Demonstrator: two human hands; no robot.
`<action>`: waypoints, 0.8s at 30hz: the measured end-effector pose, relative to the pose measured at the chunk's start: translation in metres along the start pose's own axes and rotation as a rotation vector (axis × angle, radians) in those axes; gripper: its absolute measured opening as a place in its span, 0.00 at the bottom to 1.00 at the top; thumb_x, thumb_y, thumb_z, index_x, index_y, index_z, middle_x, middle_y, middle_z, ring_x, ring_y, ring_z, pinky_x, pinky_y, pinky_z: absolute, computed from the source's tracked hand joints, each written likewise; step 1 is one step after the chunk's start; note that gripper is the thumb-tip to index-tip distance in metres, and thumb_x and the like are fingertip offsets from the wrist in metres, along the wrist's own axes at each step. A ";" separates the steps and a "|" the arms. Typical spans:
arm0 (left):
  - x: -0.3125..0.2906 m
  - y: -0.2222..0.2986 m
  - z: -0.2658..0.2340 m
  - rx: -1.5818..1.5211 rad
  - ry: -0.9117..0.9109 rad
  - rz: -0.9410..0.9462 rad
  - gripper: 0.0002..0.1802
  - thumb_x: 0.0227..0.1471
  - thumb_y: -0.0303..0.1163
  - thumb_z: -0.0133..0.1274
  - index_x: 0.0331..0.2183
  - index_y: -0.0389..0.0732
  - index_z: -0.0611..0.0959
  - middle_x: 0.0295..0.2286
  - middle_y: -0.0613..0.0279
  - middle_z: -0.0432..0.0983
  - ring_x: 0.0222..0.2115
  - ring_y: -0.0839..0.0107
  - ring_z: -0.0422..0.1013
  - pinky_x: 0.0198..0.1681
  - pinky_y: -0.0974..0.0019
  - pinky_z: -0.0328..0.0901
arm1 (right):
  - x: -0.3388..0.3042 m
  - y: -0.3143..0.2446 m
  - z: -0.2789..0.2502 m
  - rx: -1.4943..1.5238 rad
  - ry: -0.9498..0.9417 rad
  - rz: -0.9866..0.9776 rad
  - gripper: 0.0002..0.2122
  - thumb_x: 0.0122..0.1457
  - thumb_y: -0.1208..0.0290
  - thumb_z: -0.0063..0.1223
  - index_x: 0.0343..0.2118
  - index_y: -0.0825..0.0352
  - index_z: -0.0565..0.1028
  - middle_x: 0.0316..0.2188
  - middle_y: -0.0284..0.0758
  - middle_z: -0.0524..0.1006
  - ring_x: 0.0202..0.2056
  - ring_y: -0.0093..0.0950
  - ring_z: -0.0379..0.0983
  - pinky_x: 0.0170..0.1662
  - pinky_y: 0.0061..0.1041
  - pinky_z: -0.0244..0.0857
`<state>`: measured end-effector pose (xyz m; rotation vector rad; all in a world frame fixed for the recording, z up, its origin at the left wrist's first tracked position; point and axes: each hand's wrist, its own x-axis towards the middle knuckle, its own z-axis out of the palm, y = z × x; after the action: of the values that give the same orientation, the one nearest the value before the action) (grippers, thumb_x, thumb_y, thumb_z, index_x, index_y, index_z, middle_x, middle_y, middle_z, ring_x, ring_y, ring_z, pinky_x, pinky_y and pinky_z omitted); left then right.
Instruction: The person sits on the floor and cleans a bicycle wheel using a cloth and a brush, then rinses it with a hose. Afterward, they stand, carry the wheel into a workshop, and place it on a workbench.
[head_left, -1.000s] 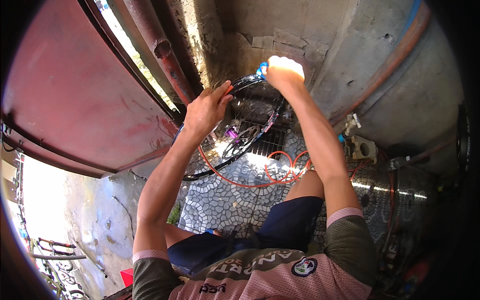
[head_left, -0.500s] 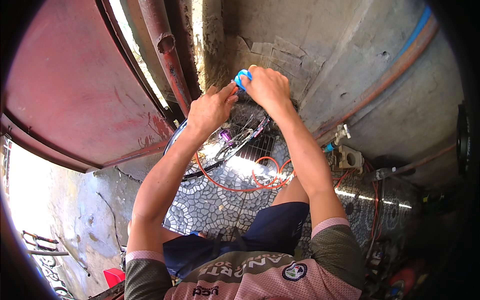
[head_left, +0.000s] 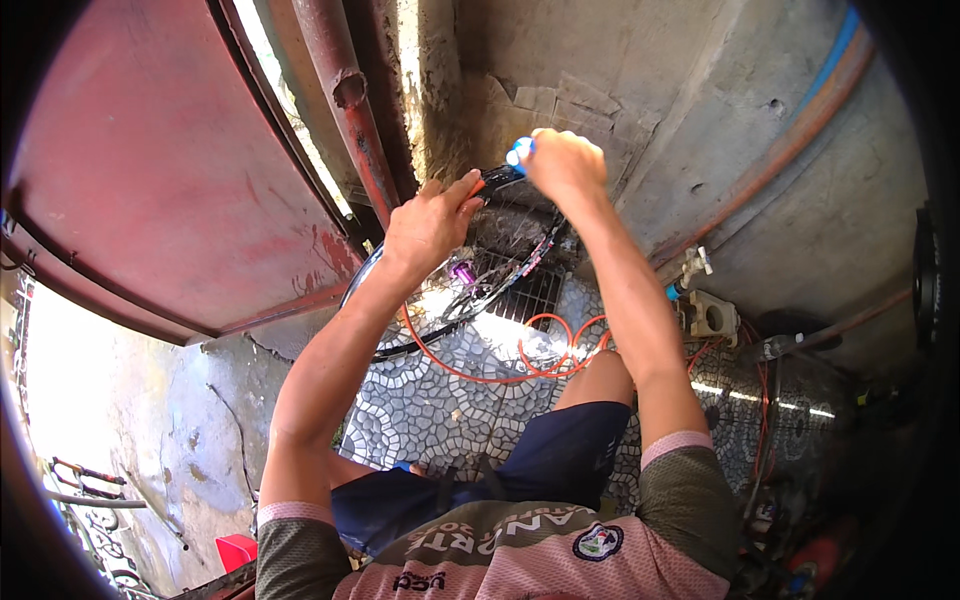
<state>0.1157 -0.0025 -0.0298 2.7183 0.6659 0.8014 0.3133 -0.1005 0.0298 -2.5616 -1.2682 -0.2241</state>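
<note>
A bicycle wheel with a black rim [head_left: 428, 342] and a purple hub [head_left: 463, 273] is in front of me, partly hidden by my forearms. My left hand [head_left: 428, 228] is closed at the wheel's upper part, where an orange hose end [head_left: 479, 186] pokes out by the fingertips. My right hand [head_left: 568, 168] grips a small blue and white thing [head_left: 520, 154] at the top of the rim; its kind is not clear. The orange hose [head_left: 470, 379] runs from under my left forearm into loops on the floor.
Beyond the hub lies a metal drain grate [head_left: 532, 298] in the mosaic-tiled floor [head_left: 420, 400]. A red metal door [head_left: 170, 150] and a red pipe [head_left: 350, 100] stand at left. At right are a tap [head_left: 696, 264], a pale block [head_left: 712, 318] and a concrete wall [head_left: 740, 130].
My right hand has moved right, away from my left, with the blue and white thing along the rim. More black rim shows between my hands. The view has shifted slightly.
</note>
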 end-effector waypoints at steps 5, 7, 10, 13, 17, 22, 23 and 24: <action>0.004 0.000 0.002 0.008 -0.017 0.021 0.25 0.66 0.50 0.56 0.61 0.59 0.80 0.35 0.48 0.80 0.32 0.42 0.82 0.35 0.44 0.77 | 0.002 0.011 0.016 0.058 0.171 -0.078 0.15 0.62 0.54 0.60 0.38 0.61 0.86 0.36 0.44 0.87 0.41 0.43 0.86 0.45 0.42 0.78; 0.000 0.003 0.001 -0.011 -0.033 0.013 0.25 0.66 0.50 0.56 0.61 0.60 0.80 0.35 0.48 0.80 0.33 0.42 0.82 0.36 0.44 0.77 | 0.010 0.032 0.011 -0.041 0.087 0.077 0.14 0.61 0.56 0.61 0.37 0.61 0.87 0.36 0.43 0.87 0.40 0.43 0.86 0.44 0.42 0.79; 0.001 0.013 0.001 0.019 -0.039 -0.015 0.24 0.66 0.50 0.56 0.61 0.60 0.80 0.35 0.49 0.81 0.35 0.43 0.82 0.37 0.43 0.77 | 0.000 0.009 0.006 -0.038 0.041 -0.025 0.14 0.61 0.55 0.61 0.38 0.61 0.86 0.36 0.43 0.87 0.41 0.43 0.86 0.45 0.42 0.79; 0.003 0.013 -0.007 0.017 -0.049 -0.030 0.24 0.66 0.48 0.57 0.61 0.57 0.81 0.32 0.50 0.80 0.34 0.46 0.80 0.38 0.46 0.75 | -0.011 -0.011 0.001 -0.037 0.008 -0.067 0.15 0.63 0.53 0.59 0.41 0.60 0.85 0.37 0.43 0.87 0.42 0.44 0.85 0.46 0.44 0.78; -0.001 0.016 -0.007 -0.015 -0.060 -0.024 0.25 0.66 0.48 0.57 0.62 0.56 0.81 0.34 0.49 0.81 0.35 0.46 0.80 0.39 0.45 0.75 | 0.003 0.030 0.014 0.006 0.034 0.055 0.16 0.64 0.52 0.58 0.42 0.61 0.84 0.38 0.45 0.86 0.43 0.45 0.84 0.47 0.46 0.78; -0.002 0.008 -0.010 -0.001 -0.036 -0.025 0.26 0.66 0.49 0.57 0.62 0.57 0.81 0.33 0.52 0.80 0.34 0.48 0.80 0.39 0.46 0.74 | -0.007 0.020 0.021 0.037 0.076 -0.022 0.18 0.64 0.51 0.58 0.42 0.61 0.84 0.38 0.45 0.86 0.43 0.46 0.84 0.49 0.45 0.77; -0.003 0.008 -0.009 -0.010 -0.041 -0.017 0.26 0.66 0.49 0.57 0.62 0.57 0.81 0.33 0.52 0.80 0.34 0.48 0.80 0.38 0.47 0.74 | 0.000 0.042 0.029 0.032 0.107 -0.009 0.18 0.64 0.50 0.57 0.42 0.61 0.84 0.38 0.46 0.86 0.43 0.46 0.84 0.49 0.45 0.77; -0.003 0.008 -0.009 -0.016 -0.046 -0.010 0.26 0.66 0.49 0.57 0.63 0.57 0.80 0.33 0.52 0.80 0.34 0.48 0.80 0.38 0.47 0.74 | 0.009 0.059 0.035 -0.010 0.047 0.112 0.17 0.64 0.51 0.58 0.42 0.61 0.84 0.41 0.45 0.86 0.44 0.45 0.84 0.49 0.44 0.77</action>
<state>0.1114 -0.0096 -0.0208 2.7080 0.6606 0.7364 0.3666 -0.1171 -0.0110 -2.6101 -1.1063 -0.2668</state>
